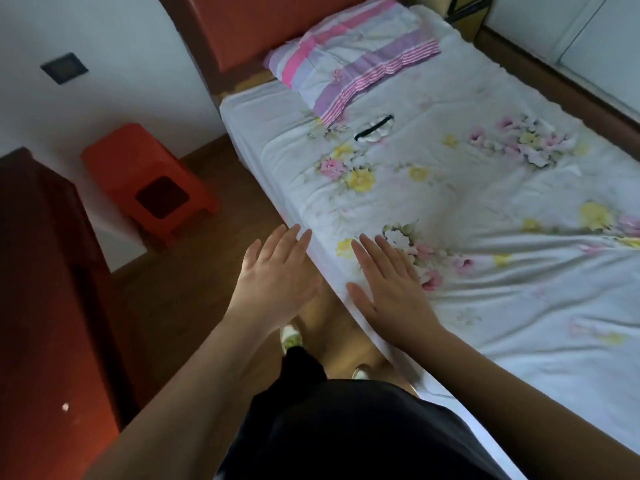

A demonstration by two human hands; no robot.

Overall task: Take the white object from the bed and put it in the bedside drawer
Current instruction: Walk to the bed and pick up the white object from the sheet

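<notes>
Near the pillow (349, 60), your white object (375, 130) lies untouched on the bed (485, 188); your left hand (277, 271) and right hand (391, 285) are spread, empty, so everything remains

A single wide-angle head camera looked forward and steeply down from standing height beside the bed (485, 202). It faced along the mattress toward the far pillow (353, 64) and headboard (242, 26). The left hand (273, 275) and right hand (391, 289) sat nearest, low in frame.

striped pillow (353, 60) at headboard | orange stool (145, 174) on floor
</notes>
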